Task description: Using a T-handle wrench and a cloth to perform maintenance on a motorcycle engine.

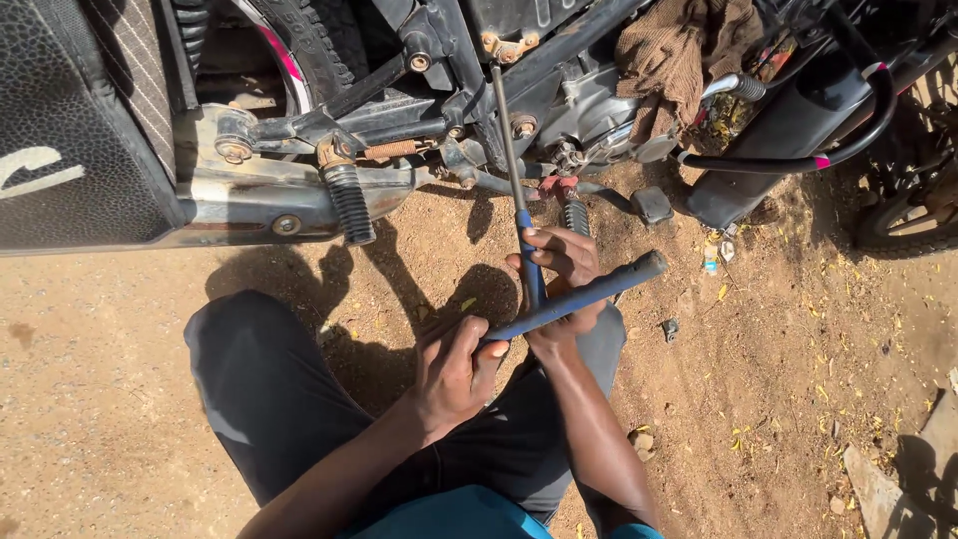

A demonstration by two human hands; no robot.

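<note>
A long T-handled wrench (519,190) is standing nearly upright in the middle of the scene, its thin grey steel shaft running from the motorcycle's engine area (589,110) at the far side down to a blue-sleeved grip. A second blue bar (579,297) is crossing it near the bottom, slanting up to the right and ending in a dull grey socket-like tip. No containers are showing anywhere; only a brown ribbed rag (679,50) is lying draped over the engine, and a ribbed rubber footpeg (349,203) is hanging to the left. The right hand (561,289) is clenching around the upright shaft's blue grip, fingers curled fully round it. The left hand (454,371) is gripping the near end of the slanted bar, fingers wrapped tightly, thumb lying along it. Both are hovering above dusty brown ground (778,399).
</note>
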